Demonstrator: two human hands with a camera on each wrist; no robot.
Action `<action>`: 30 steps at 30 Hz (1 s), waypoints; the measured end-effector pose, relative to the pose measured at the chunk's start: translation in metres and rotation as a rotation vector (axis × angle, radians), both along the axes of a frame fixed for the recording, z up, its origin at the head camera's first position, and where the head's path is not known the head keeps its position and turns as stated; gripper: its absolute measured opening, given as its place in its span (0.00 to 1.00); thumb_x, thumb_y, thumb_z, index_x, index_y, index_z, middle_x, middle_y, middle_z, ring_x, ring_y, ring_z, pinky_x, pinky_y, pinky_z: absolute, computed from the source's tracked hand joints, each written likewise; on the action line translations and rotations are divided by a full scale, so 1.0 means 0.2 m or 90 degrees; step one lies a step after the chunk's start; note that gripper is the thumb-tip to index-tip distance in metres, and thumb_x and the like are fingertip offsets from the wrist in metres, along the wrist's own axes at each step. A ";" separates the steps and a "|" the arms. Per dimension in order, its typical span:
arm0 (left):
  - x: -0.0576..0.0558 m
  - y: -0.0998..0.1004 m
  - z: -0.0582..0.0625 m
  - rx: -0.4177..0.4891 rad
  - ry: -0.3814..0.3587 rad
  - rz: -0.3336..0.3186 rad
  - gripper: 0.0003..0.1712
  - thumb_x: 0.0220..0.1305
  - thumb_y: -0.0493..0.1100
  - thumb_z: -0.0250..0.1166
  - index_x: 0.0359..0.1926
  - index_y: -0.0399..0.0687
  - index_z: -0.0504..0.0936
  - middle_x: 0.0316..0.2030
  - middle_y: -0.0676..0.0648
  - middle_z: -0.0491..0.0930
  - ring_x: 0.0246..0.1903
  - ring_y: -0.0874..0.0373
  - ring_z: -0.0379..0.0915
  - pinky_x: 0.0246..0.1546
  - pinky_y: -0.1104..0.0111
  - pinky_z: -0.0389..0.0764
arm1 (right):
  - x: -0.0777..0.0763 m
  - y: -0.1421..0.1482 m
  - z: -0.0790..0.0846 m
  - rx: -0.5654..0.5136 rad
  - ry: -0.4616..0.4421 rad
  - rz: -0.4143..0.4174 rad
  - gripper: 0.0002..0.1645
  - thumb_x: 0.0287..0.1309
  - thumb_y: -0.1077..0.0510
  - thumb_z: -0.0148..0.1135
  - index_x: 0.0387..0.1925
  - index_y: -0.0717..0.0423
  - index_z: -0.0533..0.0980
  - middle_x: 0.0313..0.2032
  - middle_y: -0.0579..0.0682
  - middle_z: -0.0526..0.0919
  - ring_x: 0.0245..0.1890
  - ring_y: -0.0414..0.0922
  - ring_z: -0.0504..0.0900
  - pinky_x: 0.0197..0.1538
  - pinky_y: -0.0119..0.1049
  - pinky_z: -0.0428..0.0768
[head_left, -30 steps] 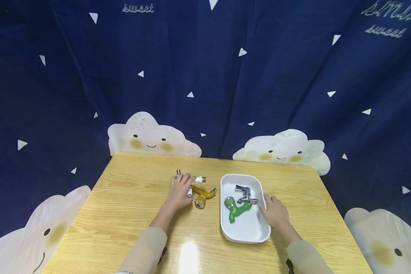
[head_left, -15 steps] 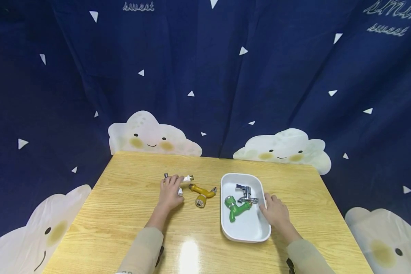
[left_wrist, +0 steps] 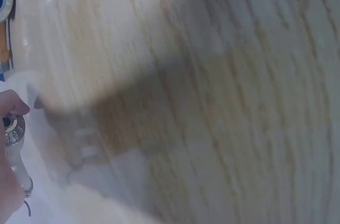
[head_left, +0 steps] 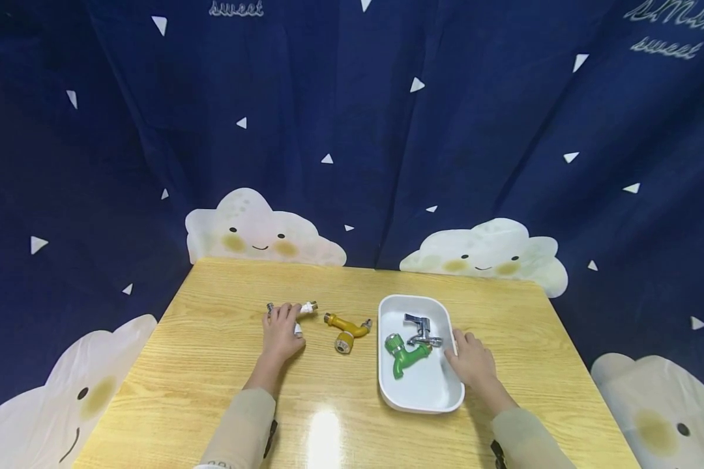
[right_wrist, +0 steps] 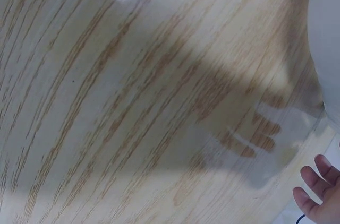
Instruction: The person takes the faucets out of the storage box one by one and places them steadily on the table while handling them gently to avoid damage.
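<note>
My left hand point(head_left: 281, 335) grips a white faucet point(head_left: 308, 307) over the left part of the table; its palm and fingers cover the middle of it. In the left wrist view a ribbed silver knob and white body of that faucet point(left_wrist: 19, 168) show beside the thumb. A yellow faucet point(head_left: 352, 327) lies on the table between that hand and a white basin point(head_left: 425, 398). Inside the basin are a green faucet point(head_left: 410, 358) and a chrome faucet point(head_left: 422, 332). My right hand point(head_left: 475, 363) rests against the basin's right rim, its fingers point(right_wrist: 317, 184) loosely extended.
A light wooden table point(head_left: 199, 371) bears everything, with a bright glare near its front. Behind it hangs a dark blue curtain point(head_left: 305, 130) printed with clouds and triangles, reaching the table's back edge.
My left hand has moved left with the white faucet, away from the yellow faucet, which is now fully uncovered. The right hand and basin have stayed in place.
</note>
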State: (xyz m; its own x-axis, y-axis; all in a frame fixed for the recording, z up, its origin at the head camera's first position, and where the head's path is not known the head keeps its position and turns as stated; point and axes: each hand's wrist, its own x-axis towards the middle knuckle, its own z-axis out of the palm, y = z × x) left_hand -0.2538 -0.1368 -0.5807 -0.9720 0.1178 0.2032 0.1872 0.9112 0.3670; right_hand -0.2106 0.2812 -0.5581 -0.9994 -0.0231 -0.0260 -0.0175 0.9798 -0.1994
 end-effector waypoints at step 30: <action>0.00 -0.07 0.02 0.116 -0.131 0.097 0.44 0.36 0.43 0.69 0.60 0.41 0.67 0.54 0.36 0.66 0.53 0.39 0.55 0.54 0.43 0.50 | 0.00 0.01 -0.01 -0.011 0.012 0.001 0.32 0.56 0.46 0.48 0.59 0.61 0.63 0.43 0.63 0.71 0.38 0.58 0.73 0.36 0.55 0.74</action>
State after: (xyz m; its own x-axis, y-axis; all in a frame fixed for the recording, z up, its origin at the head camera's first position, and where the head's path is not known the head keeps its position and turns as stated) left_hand -0.2545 -0.1507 -0.5764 -0.9986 -0.0534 0.0046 -0.0423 0.8385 0.5432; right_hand -0.2109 0.2827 -0.5606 -0.9997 -0.0243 -0.0072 -0.0222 0.9762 -0.2157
